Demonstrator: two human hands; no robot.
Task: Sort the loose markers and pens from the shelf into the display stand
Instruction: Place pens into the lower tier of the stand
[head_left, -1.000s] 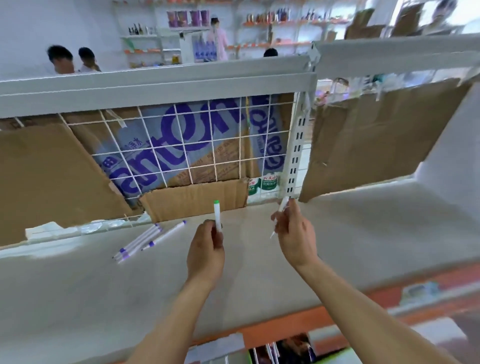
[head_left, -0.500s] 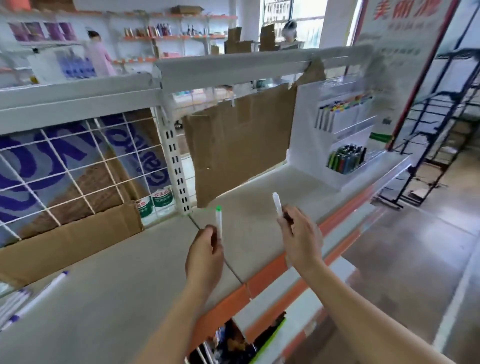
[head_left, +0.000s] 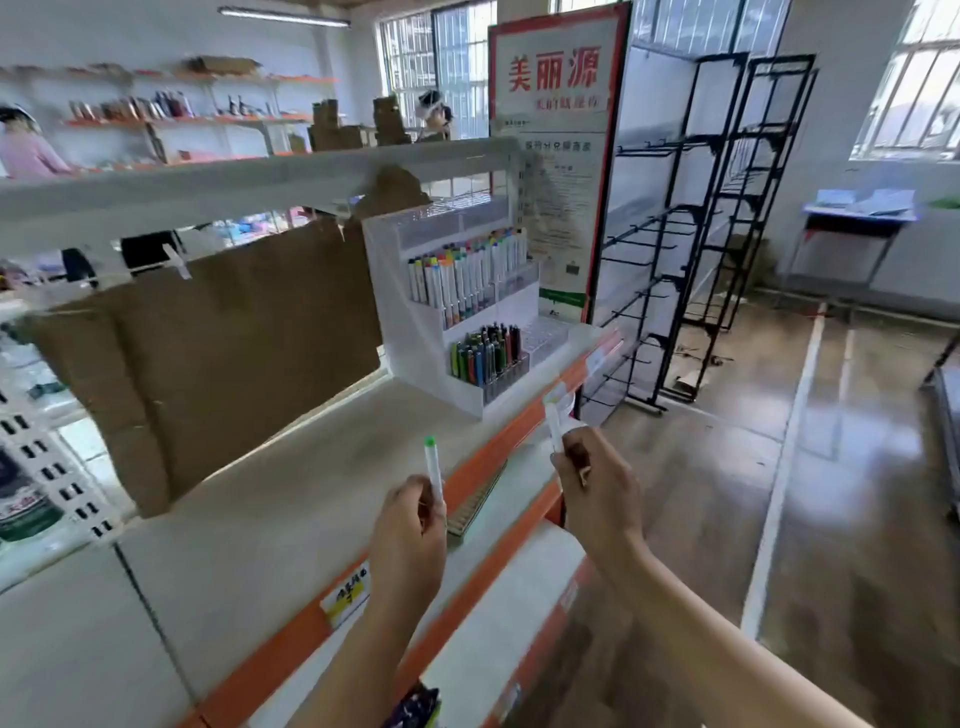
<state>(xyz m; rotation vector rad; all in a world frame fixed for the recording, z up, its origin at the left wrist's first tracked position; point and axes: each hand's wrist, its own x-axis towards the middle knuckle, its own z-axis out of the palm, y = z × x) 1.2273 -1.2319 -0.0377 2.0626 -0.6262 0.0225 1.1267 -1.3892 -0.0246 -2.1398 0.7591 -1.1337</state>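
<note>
My left hand (head_left: 410, 525) grips a white marker with a green cap (head_left: 432, 467), held upright over the grey shelf (head_left: 291, 499). My right hand (head_left: 597, 488) pinches a second white marker (head_left: 554, 423), also upright, out past the shelf's orange front edge. The white display stand (head_left: 415, 332) sits at the shelf's right end, beyond both hands. Its upper tier holds several white markers with coloured caps (head_left: 467, 270). Its lower tier holds several dark and coloured pens (head_left: 485, 353). The bottom ends of both held markers are hidden in my fingers.
Brown cardboard (head_left: 218, 353) hangs behind the shelf, left of the stand. A red-framed sign (head_left: 561, 104) and black wire racks (head_left: 701, 234) stand to the right over open floor. A lower shelf (head_left: 519, 499) juts out beneath my hands. People stand among the far shelves.
The view has swung right along the shelf; the loose purple-capped markers at the left have left the frame and the display stand now looms closer. Both hands keep their markers upright.
</note>
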